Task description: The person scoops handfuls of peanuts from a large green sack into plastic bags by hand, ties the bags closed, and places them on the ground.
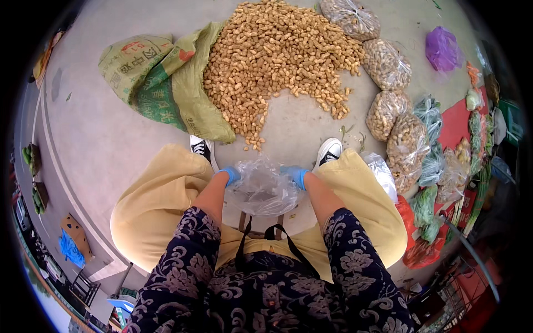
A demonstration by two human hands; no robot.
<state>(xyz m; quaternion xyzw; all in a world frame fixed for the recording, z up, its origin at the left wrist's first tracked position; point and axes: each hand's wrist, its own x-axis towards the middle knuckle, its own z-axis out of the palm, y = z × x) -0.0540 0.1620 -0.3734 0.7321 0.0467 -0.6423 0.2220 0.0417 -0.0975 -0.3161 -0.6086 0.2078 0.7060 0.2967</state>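
Note:
Between my knees I hold a clear plastic bag (264, 189), spread wide, with no peanuts visible in it. My left hand (231, 175), in a blue glove, grips its left side, and my right hand (295, 175), gloved the same way, grips its right side; the fingers are partly hidden by the film. Beyond my shoes lies a large heap of unshelled peanuts (279, 54) on the concrete floor. A green and yellow woven sack (189, 83) lies against the heap's left side, its mouth towards the peanuts.
Several filled clear bags of peanuts (386, 64) line the heap's right side. A purple plastic bag (443, 49) lies farther right. Bagged green vegetables (431, 162) stand on and beside a red sheet (456, 125). Folded white plastic bags (381, 175) lie by my right knee.

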